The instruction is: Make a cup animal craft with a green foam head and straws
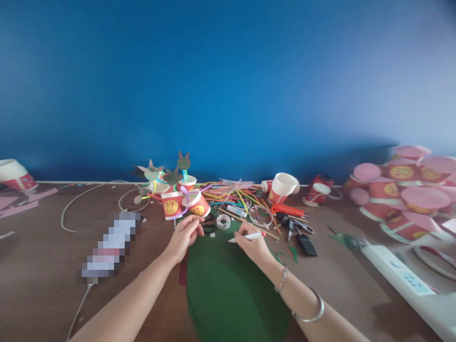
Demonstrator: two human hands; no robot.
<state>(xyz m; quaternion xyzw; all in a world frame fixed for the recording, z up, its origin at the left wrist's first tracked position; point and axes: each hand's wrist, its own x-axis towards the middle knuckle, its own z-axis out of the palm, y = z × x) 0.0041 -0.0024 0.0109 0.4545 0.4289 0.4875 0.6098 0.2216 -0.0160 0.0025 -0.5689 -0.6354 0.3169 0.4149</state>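
My right hand (251, 242) grips a white marker (249, 237) with a red end, its tip pointing left just over a green sheet (235, 289). My left hand (187, 235) rests at the sheet's upper left edge, its fingers curled; whatever they may hold is hidden. Right behind that hand, a red and white paper cup (196, 203) leans with purple strips on it, beside another red paper cup (171, 206). Dark scissors (209, 229) lie partly hidden by my left fingers. A white tape roll (223, 222) sits at the sheet's far edge.
Coloured straws (235, 192) lie heaped by the blue wall. Cups with paper animal heads (184, 161) stand back left. To the right are a white cup (282, 187), an orange cutter (288, 210), keys (290, 225), a power strip (399, 270) and stacked pink-topped cups (402, 190). A phone (110, 247) lies left.
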